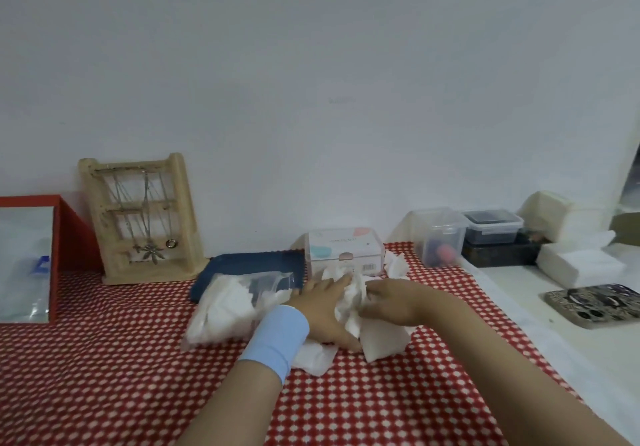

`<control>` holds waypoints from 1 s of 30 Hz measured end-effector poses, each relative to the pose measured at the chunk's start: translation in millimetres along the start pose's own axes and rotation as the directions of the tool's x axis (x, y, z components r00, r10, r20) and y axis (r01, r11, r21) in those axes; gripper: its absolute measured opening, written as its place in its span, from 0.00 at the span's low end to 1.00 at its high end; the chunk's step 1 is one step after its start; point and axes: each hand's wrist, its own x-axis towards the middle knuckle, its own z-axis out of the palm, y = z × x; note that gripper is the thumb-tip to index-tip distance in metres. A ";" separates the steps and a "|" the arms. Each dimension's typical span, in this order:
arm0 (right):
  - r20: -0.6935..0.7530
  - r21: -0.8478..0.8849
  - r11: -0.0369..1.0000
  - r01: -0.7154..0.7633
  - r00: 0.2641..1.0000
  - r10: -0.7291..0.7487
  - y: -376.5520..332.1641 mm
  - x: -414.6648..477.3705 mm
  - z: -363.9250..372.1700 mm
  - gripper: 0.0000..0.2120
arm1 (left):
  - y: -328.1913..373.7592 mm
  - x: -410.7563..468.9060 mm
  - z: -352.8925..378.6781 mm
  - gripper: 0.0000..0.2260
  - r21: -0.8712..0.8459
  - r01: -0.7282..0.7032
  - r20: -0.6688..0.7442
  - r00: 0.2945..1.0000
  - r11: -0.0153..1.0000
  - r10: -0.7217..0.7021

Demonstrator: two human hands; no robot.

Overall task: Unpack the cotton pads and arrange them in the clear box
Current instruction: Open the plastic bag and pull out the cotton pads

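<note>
Cotton pads (pixel 351 307) lie in a loose white heap near the middle of the table (pixel 104 359), which is covered with a red cloth with white dots. The heap sits just in front of the clear box (pixel 344 251), and a few pads touch the box's front and right side. The box stands toward the table's back edge with its lid down and a printed card showing through it.

The left hand (pixel 325 310), with a pale blue wristband (pixel 273 341) at the wrist, rests on the left of the heap. Its fingers are stretched out flat toward the box and its thumb presses a pad near the front. The right hand (pixel 391 298) comes in from the right, its fingers curled into the top of the heap and grasping pads.

Just left of the hands lies a clear plastic bag (pixel 235 303) with more white pads inside. Its far end lies over a dark blue tray (pixel 249 265).

A wooden jewellery stand (pixel 142 217) hung with chains leans at the back left. A red-framed mirror (pixel 27 258) stands at the left edge.

On the right a white counter (pixel 519 307) adjoins the table. It carries a clear tub (pixel 440 237), a dark-lidded tub (pixel 491 227), stacks of white pads (pixel 581 265) and a patterned tray (pixel 595 303).
</note>
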 end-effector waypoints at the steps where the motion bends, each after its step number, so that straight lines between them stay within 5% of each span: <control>1: -0.063 0.070 0.997 0.014 0.998 -0.010 3.6 1.4 -4.3 0.18 | 1.7 2.3 -3.4 0.48 0.011 0.031 -0.020 0.999 0.999 -0.031; 4: -0.324 0.224 0.973 0.053 0.946 0.023 18.1 9.1 -16.4 0.17 | 2.4 18.8 -6.0 0.35 -0.176 0.024 -0.094 0.995 0.984 -0.041; 7: -0.425 0.134 0.990 -0.044 0.900 0.098 33.8 23.1 -21.9 0.21 | 8.0 36.6 4.7 0.39 -0.308 -0.044 -0.053 0.998 0.950 0.029; 11: -0.293 0.029 0.984 -0.174 0.940 0.175 42.7 42.2 -16.8 0.32 | 25.5 47.6 21.5 0.48 -0.352 -0.055 -0.021 0.999 0.935 0.051; 14: -0.121 0.157 0.980 -0.118 0.983 0.138 44.7 45.6 -17.6 0.30 | 25.4 50.5 13.0 0.37 -0.295 -0.021 0.004 1.000 0.955 0.023; 16: -0.082 0.300 0.944 -0.135 0.983 0.166 43.2 43.8 -18.7 0.31 | 22.0 46.5 6.4 0.24 -0.318 -0.043 -0.116 0.993 0.947 0.006; 20: -0.038 0.068 0.976 -0.205 0.977 0.208 39.9 39.5 -25.6 0.27 | 17.8 43.3 0.9 0.20 -0.319 -0.078 -0.302 0.953 0.944 -0.023; 26: -0.091 -0.164 0.956 -0.243 0.969 0.231 35.6 14.9 -36.4 0.22 | 44.2 48.2 13.9 0.28 -0.281 -0.060 -0.002 0.998 0.958 0.062; 30: -0.146 -0.044 0.997 -0.060 0.988 0.053 17.9 5.2 -28.4 0.22 | 46.0 37.9 4.3 0.35 -0.325 -0.036 -0.052 0.998 0.945 0.020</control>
